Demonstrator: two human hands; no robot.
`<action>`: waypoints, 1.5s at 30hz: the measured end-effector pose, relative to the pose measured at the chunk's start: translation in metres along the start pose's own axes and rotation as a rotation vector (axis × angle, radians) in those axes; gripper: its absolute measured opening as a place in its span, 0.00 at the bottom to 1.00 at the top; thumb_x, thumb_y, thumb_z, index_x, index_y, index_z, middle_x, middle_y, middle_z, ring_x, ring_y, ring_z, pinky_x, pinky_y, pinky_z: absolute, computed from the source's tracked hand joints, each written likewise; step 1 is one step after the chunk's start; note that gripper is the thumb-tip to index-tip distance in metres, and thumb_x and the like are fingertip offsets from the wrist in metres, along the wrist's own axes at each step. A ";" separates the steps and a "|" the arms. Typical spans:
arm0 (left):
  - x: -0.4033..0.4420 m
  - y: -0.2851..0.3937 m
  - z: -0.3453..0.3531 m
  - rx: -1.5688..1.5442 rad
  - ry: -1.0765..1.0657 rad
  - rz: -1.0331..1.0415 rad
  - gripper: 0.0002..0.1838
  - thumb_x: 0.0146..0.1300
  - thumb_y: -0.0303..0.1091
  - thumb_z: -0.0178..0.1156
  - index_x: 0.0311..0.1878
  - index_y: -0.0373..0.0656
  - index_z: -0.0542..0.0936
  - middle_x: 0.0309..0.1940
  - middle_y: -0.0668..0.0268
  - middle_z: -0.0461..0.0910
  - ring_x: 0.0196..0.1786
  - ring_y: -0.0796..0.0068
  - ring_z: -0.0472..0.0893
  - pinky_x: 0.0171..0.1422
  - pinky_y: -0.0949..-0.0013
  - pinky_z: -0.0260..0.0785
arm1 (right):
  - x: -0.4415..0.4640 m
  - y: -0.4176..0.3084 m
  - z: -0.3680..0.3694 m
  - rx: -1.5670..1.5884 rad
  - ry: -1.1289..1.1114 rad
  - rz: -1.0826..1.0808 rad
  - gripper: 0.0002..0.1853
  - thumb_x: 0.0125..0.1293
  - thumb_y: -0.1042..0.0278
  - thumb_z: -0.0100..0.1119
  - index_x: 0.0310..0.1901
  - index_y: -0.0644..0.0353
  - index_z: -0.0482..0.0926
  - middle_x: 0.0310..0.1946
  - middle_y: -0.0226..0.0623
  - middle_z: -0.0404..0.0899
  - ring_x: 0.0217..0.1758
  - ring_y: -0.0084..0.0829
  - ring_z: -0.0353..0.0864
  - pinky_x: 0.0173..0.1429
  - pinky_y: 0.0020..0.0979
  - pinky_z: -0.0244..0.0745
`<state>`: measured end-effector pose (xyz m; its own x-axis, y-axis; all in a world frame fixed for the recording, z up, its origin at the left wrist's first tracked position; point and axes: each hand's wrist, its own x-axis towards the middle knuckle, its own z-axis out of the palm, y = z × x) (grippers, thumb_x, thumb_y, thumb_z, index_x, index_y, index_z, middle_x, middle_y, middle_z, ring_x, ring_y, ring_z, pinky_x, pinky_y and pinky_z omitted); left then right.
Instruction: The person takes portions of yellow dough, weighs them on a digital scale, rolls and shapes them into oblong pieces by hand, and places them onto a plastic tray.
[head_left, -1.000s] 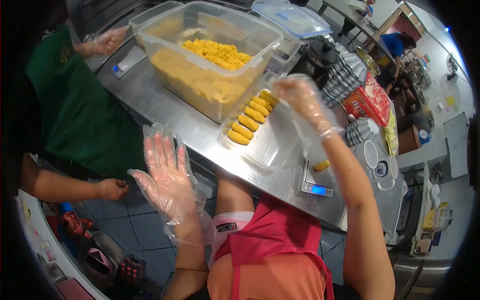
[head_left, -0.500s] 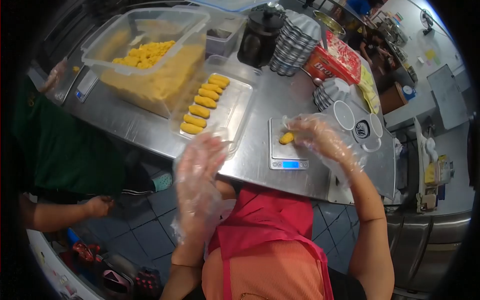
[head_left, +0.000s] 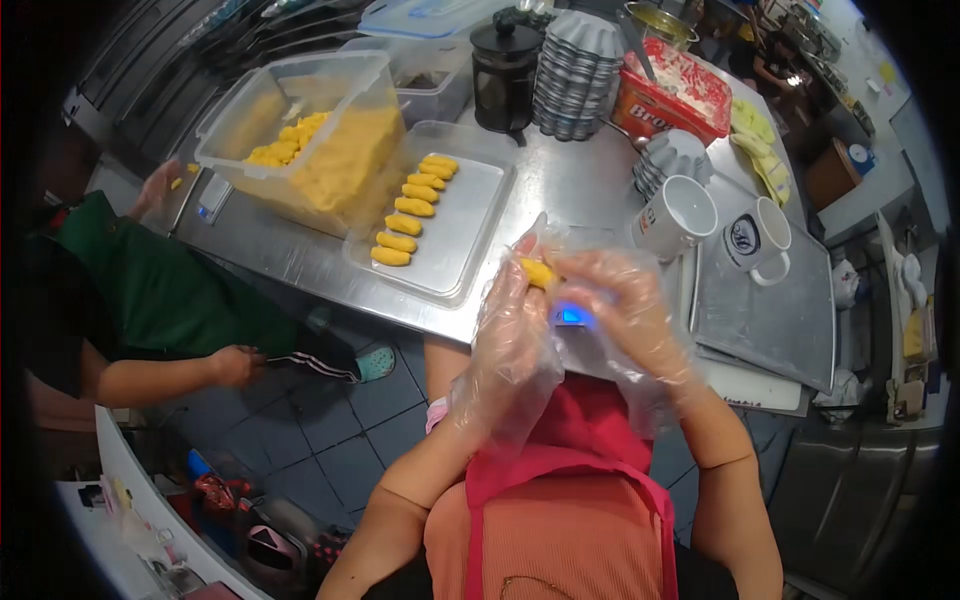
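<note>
A small yellow dough piece [head_left: 537, 272] sits between my two hands, above the front of the steel table. My left hand [head_left: 508, 325], in a clear plastic glove, cups it from the left with its fingers against it. From the right, my right hand [head_left: 622, 305], gloved too and slightly blurred, closes its fingertips on the piece. Under the hands lies a digital scale, mostly hidden, its blue display [head_left: 571, 316] glowing. To the left, a clear shallow tray [head_left: 465, 225] carries a column of several yellow dough logs [head_left: 403, 224].
A clear tub [head_left: 350, 140] of yellow dough stands behind the tray. Farther back are a French press [head_left: 503, 80], stacked fluted tins [head_left: 575, 80] and a red tub [head_left: 665, 105]. Two white mugs [head_left: 678, 218] stand right. A co-worker in a green apron [head_left: 180, 285] is left.
My right hand has lifted the dough piece from the scale and moved left. My left hand has come right and up to meet it. The view has shifted slightly.
</note>
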<state>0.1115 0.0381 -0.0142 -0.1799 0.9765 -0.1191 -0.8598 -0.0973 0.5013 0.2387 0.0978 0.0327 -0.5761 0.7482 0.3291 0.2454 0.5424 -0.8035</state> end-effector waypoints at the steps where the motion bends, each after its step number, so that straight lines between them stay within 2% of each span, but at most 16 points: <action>1: 0.003 -0.003 -0.004 -0.001 0.031 0.013 0.24 0.71 0.38 0.40 0.66 0.36 0.56 0.58 0.52 0.63 0.62 0.64 0.65 0.66 0.65 0.59 | -0.002 -0.001 -0.007 0.078 0.005 0.068 0.12 0.57 0.71 0.61 0.43 0.61 0.81 0.35 0.40 0.80 0.39 0.25 0.77 0.43 0.27 0.71; 5: 0.002 -0.002 -0.003 0.051 0.102 0.005 0.25 0.71 0.42 0.42 0.65 0.36 0.57 0.55 0.54 0.65 0.58 0.67 0.68 0.65 0.66 0.61 | -0.004 0.003 -0.023 0.162 0.180 0.147 0.10 0.57 0.75 0.60 0.42 0.64 0.82 0.37 0.38 0.81 0.39 0.25 0.77 0.45 0.25 0.71; 15: 0.003 -0.002 -0.008 0.140 0.053 0.040 0.23 0.71 0.41 0.40 0.63 0.38 0.59 0.55 0.58 0.68 0.58 0.68 0.69 0.63 0.64 0.63 | -0.001 0.003 -0.016 0.140 0.132 0.013 0.12 0.59 0.78 0.57 0.46 0.62 0.80 0.39 0.39 0.81 0.41 0.27 0.79 0.47 0.25 0.71; 18: -0.002 0.003 -0.002 0.071 0.003 0.009 0.25 0.71 0.44 0.40 0.64 0.38 0.58 0.60 0.58 0.64 0.61 0.66 0.66 0.65 0.63 0.60 | 0.000 0.005 -0.003 0.057 0.036 -0.108 0.18 0.62 0.76 0.51 0.55 0.66 0.72 0.49 0.50 0.76 0.54 0.39 0.75 0.56 0.31 0.69; 21: -0.004 0.007 -0.012 -0.130 -0.099 -0.066 0.29 0.71 0.48 0.38 0.66 0.37 0.56 0.65 0.57 0.59 0.65 0.63 0.62 0.69 0.61 0.55 | -0.012 -0.007 0.032 -0.438 -0.153 -0.309 0.29 0.63 0.68 0.49 0.65 0.67 0.57 0.64 0.56 0.58 0.68 0.50 0.56 0.69 0.39 0.53; 23: -0.003 0.009 -0.016 -0.269 -0.156 -0.090 0.30 0.70 0.50 0.37 0.67 0.38 0.55 0.66 0.58 0.58 0.66 0.63 0.60 0.69 0.60 0.53 | -0.025 -0.009 0.049 -0.503 -0.474 -0.332 0.38 0.60 0.59 0.50 0.66 0.71 0.48 0.67 0.61 0.46 0.71 0.55 0.45 0.73 0.43 0.39; 26: -0.004 0.013 -0.019 -0.409 -0.194 -0.101 0.32 0.70 0.52 0.36 0.67 0.38 0.55 0.67 0.59 0.57 0.68 0.63 0.58 0.71 0.59 0.50 | -0.018 -0.005 0.041 -0.234 -0.432 -0.475 0.34 0.61 0.59 0.45 0.61 0.79 0.55 0.64 0.65 0.52 0.71 0.54 0.45 0.74 0.44 0.36; 28: -0.003 0.013 -0.020 -0.430 -0.198 -0.082 0.33 0.69 0.54 0.36 0.67 0.38 0.54 0.68 0.59 0.55 0.69 0.63 0.57 0.72 0.58 0.48 | -0.011 0.001 0.042 -0.270 -0.410 -0.423 0.34 0.60 0.57 0.45 0.61 0.78 0.55 0.64 0.64 0.52 0.71 0.53 0.46 0.74 0.43 0.37; 30: -0.002 0.015 -0.016 -0.321 -0.186 -0.033 0.34 0.68 0.56 0.35 0.68 0.38 0.53 0.69 0.60 0.54 0.70 0.63 0.54 0.73 0.57 0.45 | -0.003 0.006 0.043 -0.311 -0.388 -0.383 0.35 0.60 0.55 0.45 0.61 0.77 0.55 0.64 0.62 0.52 0.71 0.52 0.47 0.74 0.42 0.38; 33: -0.001 0.018 -0.013 -0.141 -0.157 0.016 0.37 0.67 0.60 0.32 0.69 0.39 0.52 0.69 0.61 0.53 0.72 0.65 0.51 0.74 0.57 0.40 | -0.018 -0.007 0.062 -0.700 -0.618 -0.608 0.36 0.59 0.54 0.46 0.62 0.75 0.55 0.64 0.61 0.52 0.71 0.51 0.46 0.74 0.41 0.37; 34: 0.000 0.016 -0.016 -0.194 -0.147 0.013 0.37 0.67 0.60 0.32 0.69 0.40 0.51 0.70 0.61 0.53 0.72 0.65 0.50 0.74 0.57 0.38 | -0.014 -0.001 0.055 -0.151 -0.533 -0.453 0.36 0.59 0.54 0.46 0.62 0.74 0.55 0.64 0.60 0.54 0.71 0.51 0.47 0.74 0.40 0.38; 38: -0.010 0.018 -0.004 -0.327 -0.090 -0.056 0.38 0.67 0.61 0.32 0.70 0.41 0.51 0.70 0.61 0.52 0.73 0.67 0.47 0.74 0.58 0.37 | 0.002 0.000 0.037 -0.369 -0.420 -0.388 0.37 0.56 0.57 0.53 0.63 0.74 0.55 0.64 0.59 0.55 0.71 0.49 0.48 0.74 0.40 0.41; 41: -0.001 0.014 -0.019 -0.099 -0.165 0.062 0.38 0.66 0.61 0.33 0.69 0.42 0.53 0.70 0.61 0.52 0.72 0.66 0.50 0.74 0.58 0.39 | -0.005 -0.025 0.035 -0.174 -0.610 -0.373 0.40 0.55 0.54 0.55 0.62 0.74 0.56 0.64 0.60 0.54 0.71 0.50 0.49 0.73 0.40 0.41; 42: 0.000 0.012 -0.025 -0.244 -0.230 -0.007 0.38 0.66 0.61 0.33 0.69 0.40 0.53 0.70 0.60 0.52 0.71 0.65 0.51 0.73 0.58 0.40 | -0.003 -0.001 0.045 -0.320 -0.642 -0.417 0.41 0.57 0.48 0.52 0.63 0.72 0.55 0.64 0.59 0.54 0.70 0.51 0.49 0.73 0.42 0.39; 44: 0.001 0.011 -0.036 -0.531 -0.360 -0.142 0.38 0.67 0.60 0.34 0.68 0.38 0.54 0.69 0.58 0.53 0.70 0.61 0.53 0.72 0.57 0.43 | 0.002 0.016 0.027 -0.345 -0.428 -0.425 0.40 0.59 0.48 0.52 0.64 0.71 0.55 0.64 0.59 0.54 0.71 0.51 0.49 0.74 0.43 0.37; 45: 0.001 0.013 -0.030 -0.464 -0.243 -0.087 0.38 0.66 0.61 0.34 0.68 0.38 0.54 0.69 0.58 0.53 0.70 0.61 0.53 0.72 0.57 0.43 | 0.007 0.018 0.020 -0.356 -0.323 -0.429 0.39 0.59 0.48 0.51 0.64 0.71 0.55 0.64 0.59 0.54 0.71 0.51 0.49 0.74 0.43 0.36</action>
<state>0.0857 0.0319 -0.0335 -0.0299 0.9958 0.0860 -0.9976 -0.0351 0.0596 0.2236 0.1058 0.0110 -0.8725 0.3142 0.3742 0.1531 0.9030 -0.4014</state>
